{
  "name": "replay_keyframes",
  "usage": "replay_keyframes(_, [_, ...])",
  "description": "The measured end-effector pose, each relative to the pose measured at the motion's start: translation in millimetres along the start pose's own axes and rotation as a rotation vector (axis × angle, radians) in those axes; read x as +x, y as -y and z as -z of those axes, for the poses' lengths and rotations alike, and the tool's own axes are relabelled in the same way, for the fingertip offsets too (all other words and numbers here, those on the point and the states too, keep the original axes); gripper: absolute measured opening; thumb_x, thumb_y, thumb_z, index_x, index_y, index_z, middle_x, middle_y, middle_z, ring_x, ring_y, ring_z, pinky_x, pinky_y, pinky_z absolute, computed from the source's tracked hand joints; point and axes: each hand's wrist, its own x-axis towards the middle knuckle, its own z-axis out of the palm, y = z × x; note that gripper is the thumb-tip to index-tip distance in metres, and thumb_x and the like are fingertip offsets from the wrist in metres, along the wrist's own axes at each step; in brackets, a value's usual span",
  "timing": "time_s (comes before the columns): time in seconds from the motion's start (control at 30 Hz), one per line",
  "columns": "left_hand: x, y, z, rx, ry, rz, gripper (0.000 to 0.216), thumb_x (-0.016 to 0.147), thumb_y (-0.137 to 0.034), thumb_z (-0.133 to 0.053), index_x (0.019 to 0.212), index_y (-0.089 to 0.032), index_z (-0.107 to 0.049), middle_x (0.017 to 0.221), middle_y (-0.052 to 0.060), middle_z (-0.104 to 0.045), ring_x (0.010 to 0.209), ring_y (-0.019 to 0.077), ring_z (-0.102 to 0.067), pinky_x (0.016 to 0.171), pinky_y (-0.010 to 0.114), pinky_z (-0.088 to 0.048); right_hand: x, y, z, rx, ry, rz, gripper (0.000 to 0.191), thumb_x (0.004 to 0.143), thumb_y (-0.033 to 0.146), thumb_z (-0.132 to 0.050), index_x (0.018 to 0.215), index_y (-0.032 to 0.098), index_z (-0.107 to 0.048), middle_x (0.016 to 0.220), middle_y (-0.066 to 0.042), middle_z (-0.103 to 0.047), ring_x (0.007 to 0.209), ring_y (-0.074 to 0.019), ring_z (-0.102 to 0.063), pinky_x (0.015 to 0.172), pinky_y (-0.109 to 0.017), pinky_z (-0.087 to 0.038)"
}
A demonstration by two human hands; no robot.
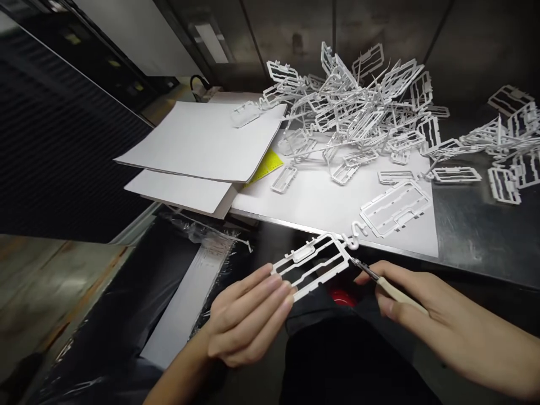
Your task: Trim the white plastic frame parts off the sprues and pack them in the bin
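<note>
One dark table (476, 230) carries a white sheet (320, 199), three stacked white boards (198, 140), one yellow ruler (266, 167) peeking from under them, and a tangled heap (358, 107) of white plastic frames, too many to count. A smaller scatter (510, 152) lies to the right. No writing is readable. The left hand (247, 323) pinches one frame (314, 263) by its end, just below the table edge. The right hand (422, 312) grips one thin tool (390, 287), its tip touching the frame's corner.

White plastic frames (358, 107) heaped on white paper sheets (202, 140); a yellow ruled sheet (266, 166) beneath; dark grey table (476, 225); a cream-handled tool (394, 291).
</note>
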Motion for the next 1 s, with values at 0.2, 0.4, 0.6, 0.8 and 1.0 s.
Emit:
replay_keyframes(0.2, [-3.1, 5.7, 3.4, 0.007, 0.018, -0.013, 0.04, 0.07, 0.002, -0.087, 0.092, -0.028, -0.074, 0.095, -0.006, -0.079, 0.089, 0.0171, -0.079, 0.095, 0.037, -0.073, -0.7, -0.7, -0.1, 0.023, -0.02, -0.018, 0.032, 0.097, 0.055, -0.063, 0.115, 0.033, -0.08, 0.085, -0.001, -0.078, 0.076, -0.025, -0.073, 0.051, -0.028, -0.055])
replay_keyframes(0.4, [10.9, 11.2, 3.7, -0.041, 0.0, -0.118, 0.035, 0.066, 0.006, -0.088, 0.072, -0.024, -0.072, 0.095, -0.003, -0.08, 0.086, 0.0176, -0.078, 0.095, 0.037, -0.074, -1.3, -1.2, -3.3, 0.01, -0.012, -0.02, 0.036, 0.099, 0.059, -0.06, 0.118, 0.035, -0.079, 0.087, -0.001, -0.078, 0.078, -0.0253, -0.074, 0.055, -0.028, -0.057])
replay_keyframes(0.6, [16.4, 12.3, 6.0, -0.106, 0.037, -0.098, 0.034, 0.069, 0.009, -0.084, 0.069, -0.022, -0.072, 0.093, -0.004, -0.08, 0.089, 0.0158, -0.078, 0.1, 0.035, -0.071, 0.7, 5.2, -5.3, 0.046, 0.014, -0.056, 0.034, 0.1, 0.058, -0.06, 0.112, 0.032, -0.079, 0.078, -0.001, -0.074, 0.071, -0.0236, -0.071, 0.051, -0.026, -0.052])
replay_keyframes(0.8, [11.9, 10.4, 6.3, -0.05, 0.081, -0.137, 0.026, 0.075, 0.008, -0.08, 0.076, -0.017, -0.072, 0.101, 0.003, -0.077, 0.105, 0.0173, -0.074, 0.111, 0.04, -0.066, 2.4, 13.2, -1.9, 0.075, 0.061, -0.118, 0.043, 0.1, 0.066, -0.057, 0.105, 0.028, -0.076, 0.081, -0.001, -0.073, 0.071, -0.0217, -0.067, 0.055, -0.026, -0.05])
replay_keyframes(1.0, [9.5, 8.4, 6.3, -0.063, 0.084, -0.151, 0.025, 0.08, 0.008, -0.075, 0.079, -0.016, -0.07, 0.104, 0.004, -0.075, 0.11, 0.0169, -0.073, 0.111, 0.041, -0.067, 5.6, 14.0, -2.1, 0.164, 0.222, -0.185, 0.052, 0.107, 0.07, -0.044, 0.093, 0.025, -0.067, 0.083, 0.0, -0.067, 0.076, -0.0182, -0.06, 0.065, -0.026, -0.047])
